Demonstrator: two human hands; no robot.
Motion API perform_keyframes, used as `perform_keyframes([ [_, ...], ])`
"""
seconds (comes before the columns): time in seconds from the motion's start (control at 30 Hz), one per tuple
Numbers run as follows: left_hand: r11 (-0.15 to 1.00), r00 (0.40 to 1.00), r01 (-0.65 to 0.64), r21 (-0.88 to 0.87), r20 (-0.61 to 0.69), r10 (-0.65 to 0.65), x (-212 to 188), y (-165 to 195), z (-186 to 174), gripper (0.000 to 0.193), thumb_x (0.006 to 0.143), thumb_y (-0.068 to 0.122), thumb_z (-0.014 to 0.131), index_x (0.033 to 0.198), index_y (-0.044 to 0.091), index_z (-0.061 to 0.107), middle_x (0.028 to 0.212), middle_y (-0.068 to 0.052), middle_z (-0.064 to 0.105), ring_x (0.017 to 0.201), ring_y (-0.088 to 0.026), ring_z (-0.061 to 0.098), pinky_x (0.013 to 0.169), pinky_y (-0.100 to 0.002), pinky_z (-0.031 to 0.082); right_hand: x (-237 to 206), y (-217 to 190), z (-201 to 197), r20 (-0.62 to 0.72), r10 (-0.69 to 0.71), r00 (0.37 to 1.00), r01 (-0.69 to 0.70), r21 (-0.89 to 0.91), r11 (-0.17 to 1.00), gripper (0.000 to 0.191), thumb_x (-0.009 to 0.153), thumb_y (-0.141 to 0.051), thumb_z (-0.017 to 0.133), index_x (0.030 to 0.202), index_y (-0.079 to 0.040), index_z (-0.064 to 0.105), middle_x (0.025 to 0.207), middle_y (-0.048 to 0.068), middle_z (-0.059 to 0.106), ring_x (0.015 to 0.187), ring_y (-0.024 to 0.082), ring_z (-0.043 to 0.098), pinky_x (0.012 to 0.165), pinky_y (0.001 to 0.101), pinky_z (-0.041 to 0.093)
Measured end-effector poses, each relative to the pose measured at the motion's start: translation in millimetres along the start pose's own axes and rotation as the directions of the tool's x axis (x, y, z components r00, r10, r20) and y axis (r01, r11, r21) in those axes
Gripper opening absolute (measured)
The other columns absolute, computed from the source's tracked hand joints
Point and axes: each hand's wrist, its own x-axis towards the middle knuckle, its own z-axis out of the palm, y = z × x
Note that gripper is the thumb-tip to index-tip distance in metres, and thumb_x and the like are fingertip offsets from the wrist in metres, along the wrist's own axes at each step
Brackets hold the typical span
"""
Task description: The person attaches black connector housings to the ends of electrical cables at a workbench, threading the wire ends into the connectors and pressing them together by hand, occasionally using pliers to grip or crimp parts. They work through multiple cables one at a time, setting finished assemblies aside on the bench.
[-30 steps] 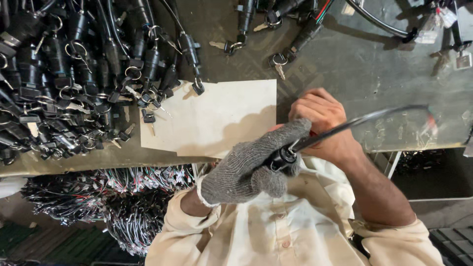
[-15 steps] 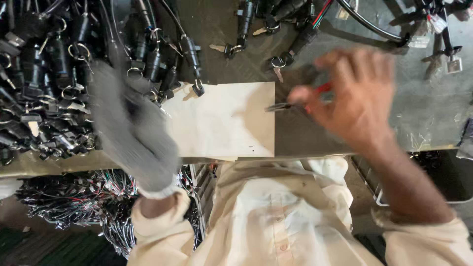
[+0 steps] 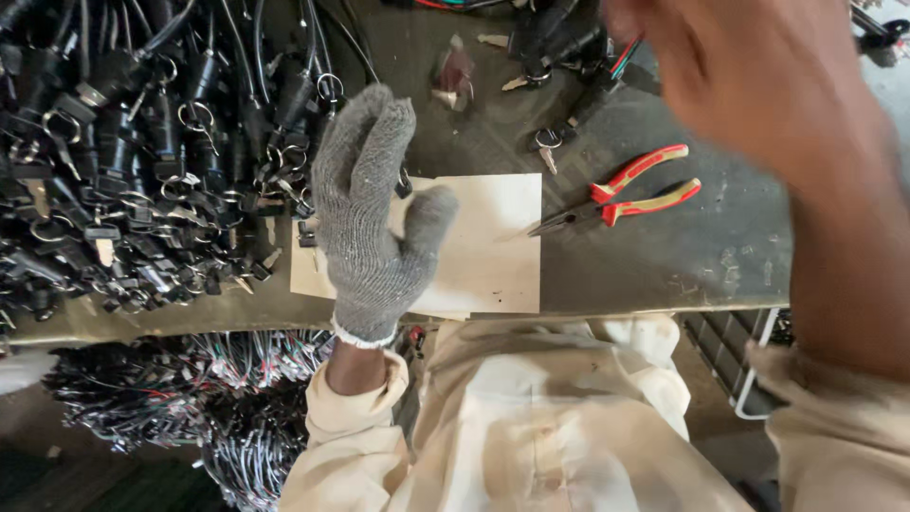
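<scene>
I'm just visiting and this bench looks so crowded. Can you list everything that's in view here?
Switch-and-key assemblies: many, black with metal rings, heaped at bench left.
Pliers: one, red and yellow handles, lying on the bench right of the board.
Board: one, pale, at bench front.
Bench: one, dark grey.
Wire bundles: many, below bench, left.
Left hand: grey knit glove, over the board.
Right hand: bare, blurred, raised at upper right.
</scene>
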Motion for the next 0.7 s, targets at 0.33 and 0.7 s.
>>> perform_keyframes([
  [0.33,0.717,0.881,0.350,-0.603,0.473,-0.033,-28.8,41.3,54.3,0.014,0.101,0.016,0.071,0.114,0.012,0.067,0.097,-0.007,0.070,0.082,-0.023,0.071,0.076,-0.032,0.057,-99.7,-52.0,70.4,-0.368,0.671,0.644,-0.201,0.765,0.612,0.026,0.121,-0.018,0.053,0.139,0.001,0.047,0.126,0.016,0.058,0.109,0.021,0.055,0.098,0.0314,0.043],
  [0.7,-0.051,0.646,0.715,-0.697,0.687,-0.333,-79.4,23.7,68.2,0.033,0.105,0.032,0.061,0.125,0.005,0.061,0.103,-0.002,0.066,0.093,-0.015,0.062,0.085,-0.032,0.054,-89.5,-132.5,54.7,0.179,0.452,0.874,-0.093,0.974,-0.204,0.029,0.115,-0.022,0.048,0.113,0.005,0.059,0.101,0.013,0.070,0.077,0.015,0.058,0.069,0.0313,0.049],
])
